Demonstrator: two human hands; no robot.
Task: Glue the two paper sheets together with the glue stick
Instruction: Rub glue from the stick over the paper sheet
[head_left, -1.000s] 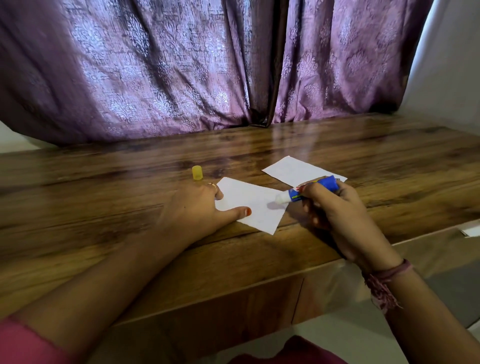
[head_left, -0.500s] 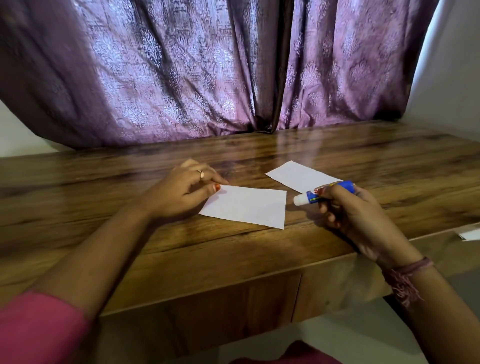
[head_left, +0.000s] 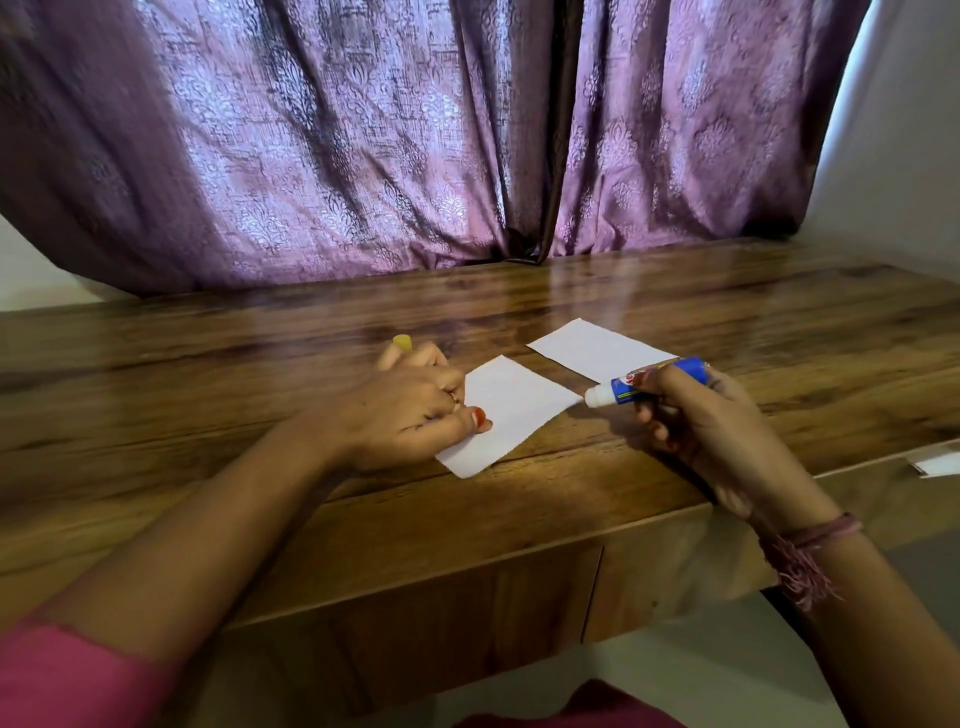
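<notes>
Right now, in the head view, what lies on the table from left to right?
Yellow cap → left hand → near paper sheet → glue stick → right hand. The far paper sheet overlaps these, so it is left out.

Left hand (head_left: 395, 410) pins near sheet (head_left: 511, 410); right hand (head_left: 696, 415) grips glue stick (head_left: 644, 382).

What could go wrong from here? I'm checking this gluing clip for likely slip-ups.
1. The glue stick tip sits at the right corner of the near paper sheet; the left hand pins only the opposite side, so a stroke could lift or crumple that corner.
2. Running past the edge may smear glue on the wooden table.
3. The yellow cap lies half hidden behind the left hand and could be knocked away.
</notes>
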